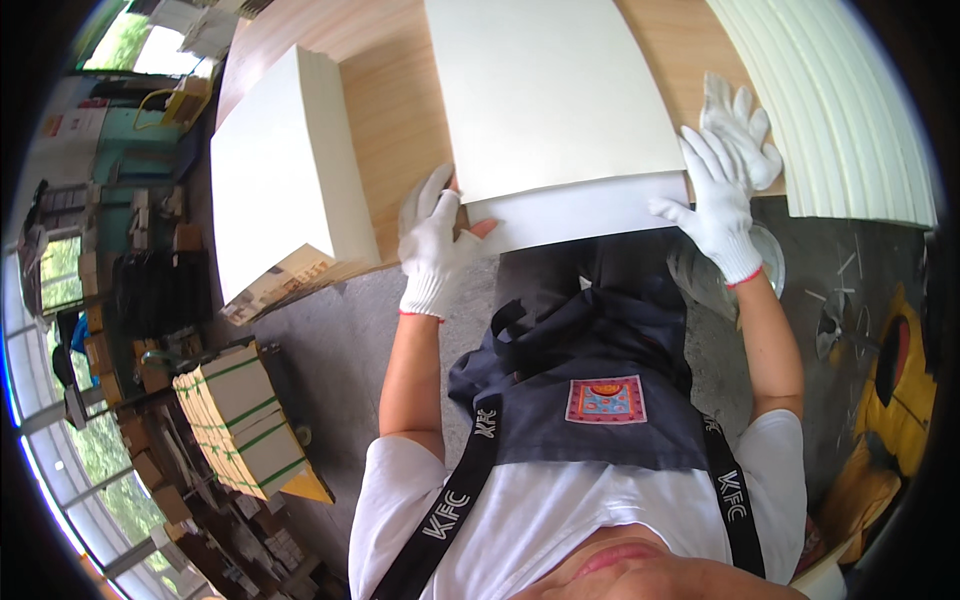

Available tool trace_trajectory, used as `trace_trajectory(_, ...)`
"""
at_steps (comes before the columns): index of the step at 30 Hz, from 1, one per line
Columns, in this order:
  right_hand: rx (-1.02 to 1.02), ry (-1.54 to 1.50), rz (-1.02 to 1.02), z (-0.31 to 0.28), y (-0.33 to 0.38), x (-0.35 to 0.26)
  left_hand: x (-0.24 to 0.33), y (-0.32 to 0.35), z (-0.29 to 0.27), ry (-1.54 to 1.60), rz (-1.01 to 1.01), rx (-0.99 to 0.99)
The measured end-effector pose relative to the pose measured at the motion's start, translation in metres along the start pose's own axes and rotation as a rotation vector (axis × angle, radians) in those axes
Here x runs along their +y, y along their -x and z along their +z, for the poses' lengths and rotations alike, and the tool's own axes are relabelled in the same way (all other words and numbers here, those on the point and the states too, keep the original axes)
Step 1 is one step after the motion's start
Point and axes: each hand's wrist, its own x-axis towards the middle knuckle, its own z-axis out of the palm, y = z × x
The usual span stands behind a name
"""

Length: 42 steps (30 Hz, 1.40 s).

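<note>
A large white sheet lies lengthwise on the wooden table. From under its near end a second, slightly bluish white sheet sticks out past the table's front edge. My left hand, in a white glove with bare thumb and fingertip showing, rests at the left near corner with thumb and fingers apart. At the right near corner, my gloved right hand lies with its fingers spread, its thumb by the sheet's edge. Just beyond it is a loose-looking white glove.
Tall stacks of white sheets stand on the table: one block at the left, a fanned pile at the right. A strapped bundle sits lower left. Yellow material lies at the right, and shelves line the far left.
</note>
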Motion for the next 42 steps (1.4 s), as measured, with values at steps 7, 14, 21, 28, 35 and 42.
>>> trace_trajectory(7, -0.032, 0.053, 0.014, -0.005, -0.002, -0.005, -0.008, -0.002, 0.006, 0.051, 0.02, 0.006)
trace_trajectory(14, -0.121, 0.067, 0.068, 0.001, 0.0, -0.001, -0.008, -0.002, 0.005, 0.055, 0.026, -0.067)
trace_trajectory(21, -0.052, 0.054, 0.026, -0.006, -0.004, -0.006, -0.011, -0.001, 0.005, 0.071, 0.006, -0.032)
trace_trajectory(28, -0.009, 0.034, -0.012, 0.0, -0.001, 0.0, -0.006, -0.001, 0.004, 0.009, 0.016, 0.025)
trace_trajectory(35, -0.031, 0.037, -0.01, 0.003, -0.002, 0.0, -0.009, 0.002, 0.002, 0.031, -0.015, 0.009)
trace_trajectory(42, -0.042, 0.019, 0.012, 0.003, -0.001, 0.0, -0.007, 0.003, 0.003, 0.017, 0.016, 0.008)
